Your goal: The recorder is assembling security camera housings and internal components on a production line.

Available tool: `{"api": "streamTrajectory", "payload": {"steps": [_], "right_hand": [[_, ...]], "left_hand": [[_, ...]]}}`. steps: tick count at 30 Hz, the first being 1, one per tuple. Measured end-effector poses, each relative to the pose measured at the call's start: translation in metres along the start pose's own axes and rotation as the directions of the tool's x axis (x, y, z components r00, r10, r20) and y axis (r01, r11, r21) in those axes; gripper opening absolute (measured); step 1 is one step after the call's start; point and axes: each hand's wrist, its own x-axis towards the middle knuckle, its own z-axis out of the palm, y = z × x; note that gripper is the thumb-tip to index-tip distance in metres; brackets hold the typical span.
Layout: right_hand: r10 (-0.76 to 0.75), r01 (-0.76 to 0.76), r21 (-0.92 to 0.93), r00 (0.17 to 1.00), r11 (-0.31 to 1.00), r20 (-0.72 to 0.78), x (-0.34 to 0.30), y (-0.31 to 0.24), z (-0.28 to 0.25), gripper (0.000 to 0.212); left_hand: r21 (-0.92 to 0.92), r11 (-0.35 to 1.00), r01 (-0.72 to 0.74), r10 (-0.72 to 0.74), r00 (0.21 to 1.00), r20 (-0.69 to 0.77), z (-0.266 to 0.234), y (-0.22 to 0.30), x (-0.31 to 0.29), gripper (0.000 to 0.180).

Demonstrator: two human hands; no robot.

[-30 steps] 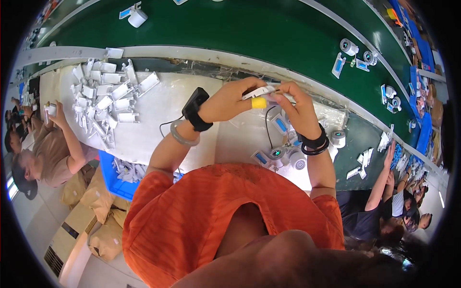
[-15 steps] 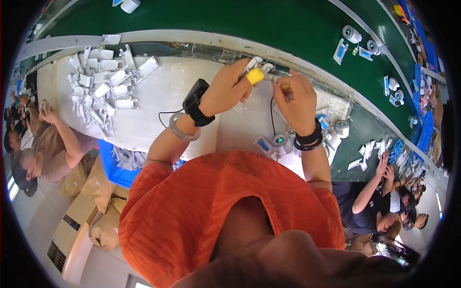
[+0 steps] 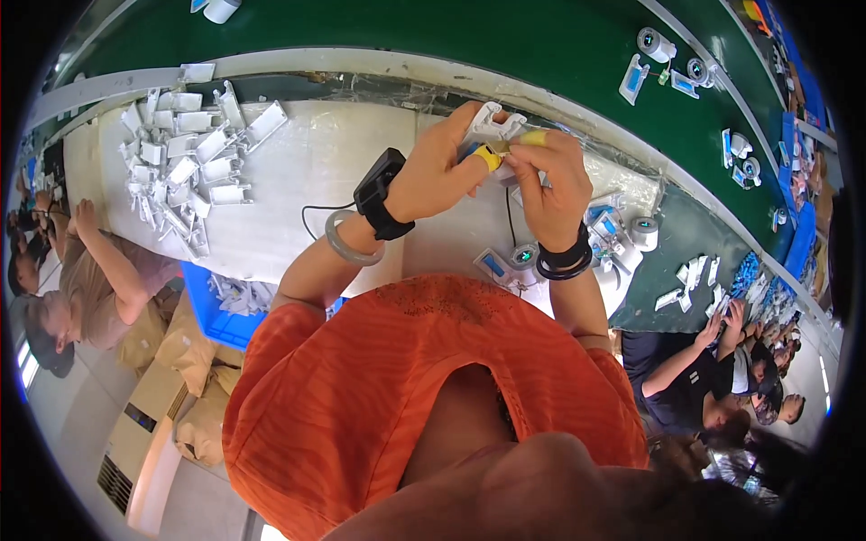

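Near the far edge of the table, my left hand (image 3: 433, 176) is closed round a white plastic housing (image 3: 485, 124) with rounded lugs. Yellow tape or a finger cover wraps its thumb, which presses on the near side of the part. My right hand (image 3: 555, 185) meets it from the right, thumb and forefinger pinched together at the housing's near edge. Yellow covers a finger of this hand too. Whatever sits between those fingertips is too small to make out.
A pile of white plastic parts (image 3: 185, 167) lies on the left of the table. Round white devices with small displays (image 3: 523, 256) and blue-faced pieces (image 3: 603, 219) lie at right. Beyond the ledge runs a green conveyor (image 3: 361, 27). A blue bin (image 3: 203, 302) stands at left; co-workers sit both sides.
My right hand has moved left and up against the part, its fingers now pinched beside my left thumb. The white housing is turned so more of it shows.
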Motion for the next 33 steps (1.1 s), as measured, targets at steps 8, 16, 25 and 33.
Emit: {"api": "streamTrajectory", "payload": {"steps": [8, 16, 25, 33], "right_hand": [[0.022, -0.019, 0.026, 0.994, 0.999, -0.106, -0.006, 0.003, 0.005, 0.022], [0.031, -0.026, 0.045, 0.992, 0.999, -0.120, -0.009, 0.006, 0.008, 0.025], [-0.052, 0.064, 0.103, 0.992, 0.993, -0.114, -0.009, 0.014, 0.008, 0.029], [-0.014, 0.020, 0.052, 0.994, 0.998, -0.104, -0.008, 0.011, 0.009, 0.029]], "left_hand": [[0.163, 0.985, -0.064, 0.060, 0.998, 0.029, 0.003, 0.002, -0.001, 0.041], [0.277, 0.954, -0.117, 0.114, 0.993, 0.027, 0.003, 0.004, -0.001, 0.046], [0.239, 0.953, -0.187, 0.177, 0.982, 0.064, 0.001, -0.005, -0.003, 0.049], [0.309, 0.894, -0.324, 0.314, 0.946, 0.084, -0.004, -0.013, -0.001, 0.047]]}}
